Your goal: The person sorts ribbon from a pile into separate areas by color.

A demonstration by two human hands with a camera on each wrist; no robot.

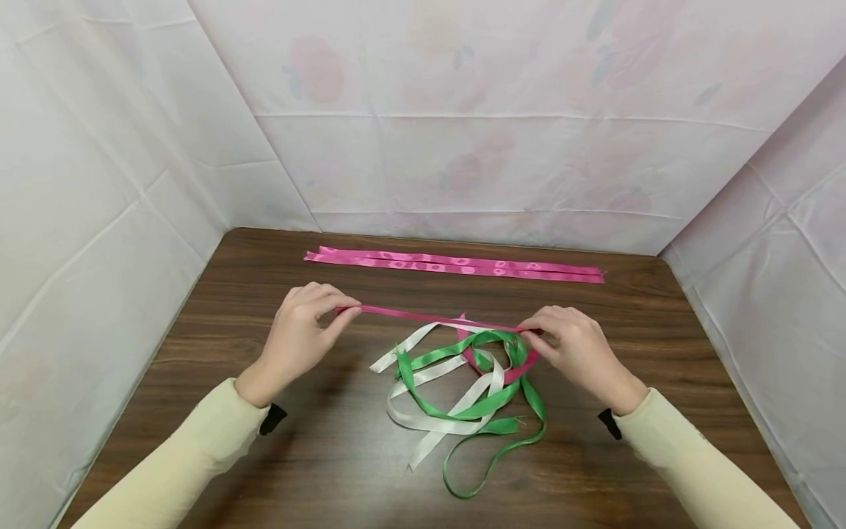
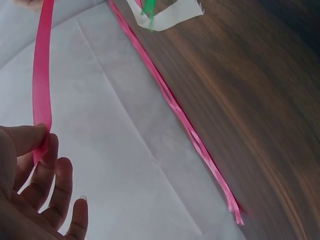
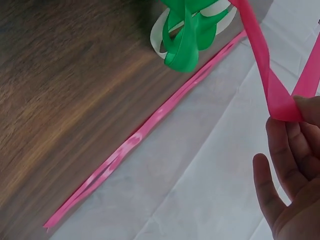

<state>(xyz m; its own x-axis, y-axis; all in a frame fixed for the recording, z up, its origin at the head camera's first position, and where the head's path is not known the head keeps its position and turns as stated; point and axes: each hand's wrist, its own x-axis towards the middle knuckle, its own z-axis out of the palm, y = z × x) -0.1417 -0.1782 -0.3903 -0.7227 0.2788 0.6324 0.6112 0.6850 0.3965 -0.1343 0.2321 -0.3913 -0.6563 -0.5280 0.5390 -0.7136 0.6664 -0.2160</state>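
A pink ribbon (image 1: 423, 317) is stretched between both hands above the table. My left hand (image 1: 300, 330) pinches one end of it between thumb and forefinger; in the left wrist view the ribbon (image 2: 43, 75) runs up from those fingers. My right hand (image 1: 578, 353) pinches the same ribbon further along, where it folds back at the fingertips, as the right wrist view shows on the ribbon (image 3: 282, 102). Its remaining length drops into a loose tangle of green ribbon (image 1: 423, 397) and white ribbon (image 1: 413, 420) lying between the hands.
Two pink ribbons (image 1: 463, 266) lie side by side, nearly straight, along the back of the brown wooden table (image 1: 231, 294). Pale printed cloth (image 1: 476, 162) hangs behind the table and at both sides.
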